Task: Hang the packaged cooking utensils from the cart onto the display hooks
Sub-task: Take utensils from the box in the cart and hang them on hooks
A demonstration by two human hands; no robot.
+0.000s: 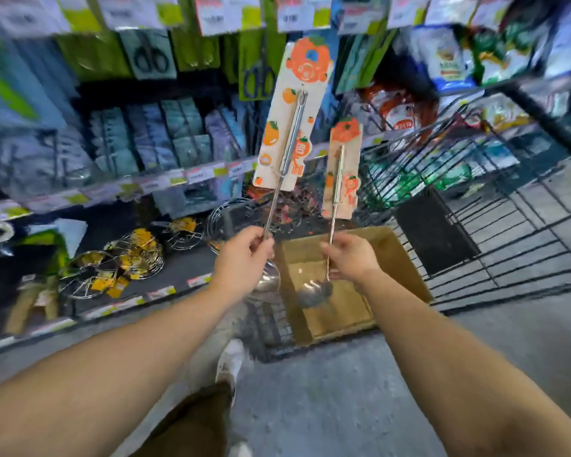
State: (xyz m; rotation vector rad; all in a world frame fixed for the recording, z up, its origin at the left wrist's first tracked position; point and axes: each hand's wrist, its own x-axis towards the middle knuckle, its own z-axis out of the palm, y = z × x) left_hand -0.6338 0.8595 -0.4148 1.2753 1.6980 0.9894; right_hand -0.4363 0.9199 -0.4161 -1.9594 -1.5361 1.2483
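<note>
My left hand (244,255) grips the thin metal stem of a large ladle (292,127), held upright, its handle strapped to a white card with orange fruit prints. The ladle's bowl (267,280) hangs just below that hand. My right hand (351,257) grips the stem of a smaller ladle (340,173) on a matching, shorter card, its bowl (314,291) hanging over an open cardboard box (406,258) in the wire cart (508,232). Both cards stand in front of the display hooks (211,44), which carry green-carded scissors and other packs.
Shelves to the left hold stacked packaged goods behind price strips (165,183). On the low shelf lie several wire steaming racks (139,255) with yellow tags. The cart's black wire walls stand on the right. Grey floor and my shoe (229,361) are below.
</note>
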